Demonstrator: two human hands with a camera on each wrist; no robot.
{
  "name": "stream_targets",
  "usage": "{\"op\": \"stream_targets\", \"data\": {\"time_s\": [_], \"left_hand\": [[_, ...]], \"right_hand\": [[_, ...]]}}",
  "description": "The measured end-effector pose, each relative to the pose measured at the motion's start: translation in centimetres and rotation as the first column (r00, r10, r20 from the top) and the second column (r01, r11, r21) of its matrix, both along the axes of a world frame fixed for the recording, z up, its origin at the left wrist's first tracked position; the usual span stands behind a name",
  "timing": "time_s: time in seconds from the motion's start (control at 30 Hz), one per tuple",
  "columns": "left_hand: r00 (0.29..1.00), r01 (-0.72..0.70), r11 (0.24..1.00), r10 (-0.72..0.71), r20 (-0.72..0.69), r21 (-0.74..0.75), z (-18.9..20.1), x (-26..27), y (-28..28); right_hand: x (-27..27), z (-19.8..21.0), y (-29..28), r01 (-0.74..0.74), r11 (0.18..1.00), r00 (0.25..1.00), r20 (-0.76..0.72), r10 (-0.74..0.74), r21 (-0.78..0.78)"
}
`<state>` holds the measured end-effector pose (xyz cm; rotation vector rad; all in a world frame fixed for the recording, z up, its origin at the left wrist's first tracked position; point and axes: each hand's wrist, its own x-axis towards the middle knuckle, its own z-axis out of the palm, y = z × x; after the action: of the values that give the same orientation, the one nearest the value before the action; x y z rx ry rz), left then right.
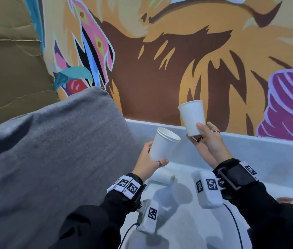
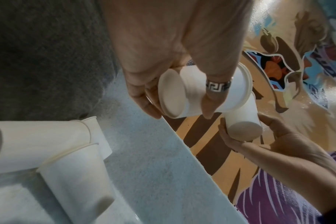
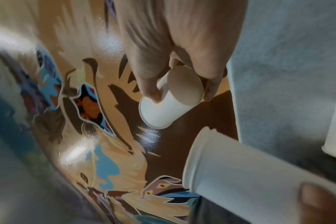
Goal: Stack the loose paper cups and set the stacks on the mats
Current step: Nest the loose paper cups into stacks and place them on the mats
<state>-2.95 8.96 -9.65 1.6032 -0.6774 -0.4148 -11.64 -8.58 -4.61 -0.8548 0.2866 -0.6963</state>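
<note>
Far left: a grey felt-like fabric sheet [image 1: 52, 150] is draping over the left part of the pale speckled worktop [image 1: 250, 159]; I cannot tell whether it is one of the mats.
Loose cups: several plain white paper cups [image 2: 48, 144] are lying on their sides on the worktop below the left wrist, touching one another; one more [image 1: 162, 177] is showing in the head view, under the left hand.
Left hand: the left hand [image 1: 146, 163] is curling thumb and fingers round the lower wall of a short nested stack of white paper cups [image 1: 162, 145], which is in the air, mouth tilting up and to the right; doubled rims are showing at its mouth.
Right hand: the right hand [image 1: 207, 141] is pinching the base end of a single white paper cup [image 1: 192, 117], upright in the air, just above and to the right of the stack's mouth, not touching it.
Step in hand: judging from this, nesting is under way; the single cup is about to join the stack.
Next move: it is calling for lining the cup's base with the stack's open mouth, then sliding it in straight; a crooked entry would likely catch on the rim.
Remaining: no stack is standing on a mat in view.
</note>
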Motion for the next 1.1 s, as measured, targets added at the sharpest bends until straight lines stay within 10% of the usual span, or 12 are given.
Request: {"op": "stream_targets", "data": {"time_s": [0.57, 1.1], "left_hand": [[0.998, -0.036, 0.982, 0.028, -0.049, -0.185, 2.7, -0.8, 0.2], [0.992, 0.056, 0.961, -0.085, -0.095, -0.272, 5.4, -1.5, -0.3]], "right_hand": [[-1.8, -1.9, 1.0, -0.154, 0.987, 0.987, 0.040, 0.153, 0.040], [-4.7, -3.6, 1.2, -0.427, 0.795, 0.861, -0.464, 0.211, -0.431]]}}
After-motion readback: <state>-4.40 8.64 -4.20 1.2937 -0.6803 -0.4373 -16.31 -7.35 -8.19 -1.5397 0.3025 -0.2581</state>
